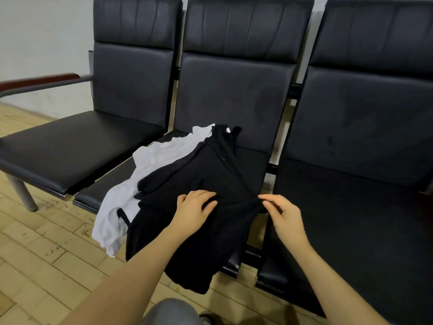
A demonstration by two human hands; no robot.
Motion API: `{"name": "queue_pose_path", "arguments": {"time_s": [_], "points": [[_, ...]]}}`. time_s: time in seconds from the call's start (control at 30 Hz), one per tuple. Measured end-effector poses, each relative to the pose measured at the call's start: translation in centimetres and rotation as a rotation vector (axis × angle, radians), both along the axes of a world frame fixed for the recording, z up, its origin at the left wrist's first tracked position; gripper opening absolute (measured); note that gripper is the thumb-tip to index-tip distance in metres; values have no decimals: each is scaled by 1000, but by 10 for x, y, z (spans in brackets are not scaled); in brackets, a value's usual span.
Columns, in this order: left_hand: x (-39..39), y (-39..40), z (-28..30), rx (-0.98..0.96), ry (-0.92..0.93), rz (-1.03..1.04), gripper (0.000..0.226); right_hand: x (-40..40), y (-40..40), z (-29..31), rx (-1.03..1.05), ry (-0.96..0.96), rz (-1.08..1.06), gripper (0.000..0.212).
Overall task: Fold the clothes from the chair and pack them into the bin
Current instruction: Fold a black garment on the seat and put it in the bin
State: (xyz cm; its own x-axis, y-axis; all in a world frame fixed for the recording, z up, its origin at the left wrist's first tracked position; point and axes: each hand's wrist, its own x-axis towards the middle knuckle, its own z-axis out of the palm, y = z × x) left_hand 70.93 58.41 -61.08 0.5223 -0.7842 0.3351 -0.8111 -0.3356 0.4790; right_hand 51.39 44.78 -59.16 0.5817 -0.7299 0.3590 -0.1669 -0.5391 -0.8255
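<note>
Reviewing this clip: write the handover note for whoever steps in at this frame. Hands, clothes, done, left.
Left hand: flat on the black garment, pressing it to the middle seat.
Right hand: pinching the same garment's right edge.
White garment: unfolded, partly under the black one, hanging off the seat front.
Done: nothing folded yet.
Left: fold both, pack them. The bin is not in view.

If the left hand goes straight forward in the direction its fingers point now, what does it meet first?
The left hand already lies on the black garment, fingers pointing up and right. Going on, it would likely slide over more of that garment, then reach the middle chair's backrest. Depth is unclear.
</note>
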Motion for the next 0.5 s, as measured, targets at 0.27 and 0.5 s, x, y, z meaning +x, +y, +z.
{"name": "queue_pose_path", "arguments": {"time_s": [0.27,0.5], "points": [[-7,-7,-8,-135,85,24,16,-14,-3,-13,41,74,-79,14],[-8,-14,77,-436,102,41,18,1,-2,52,121,-229,-130,17]]}}
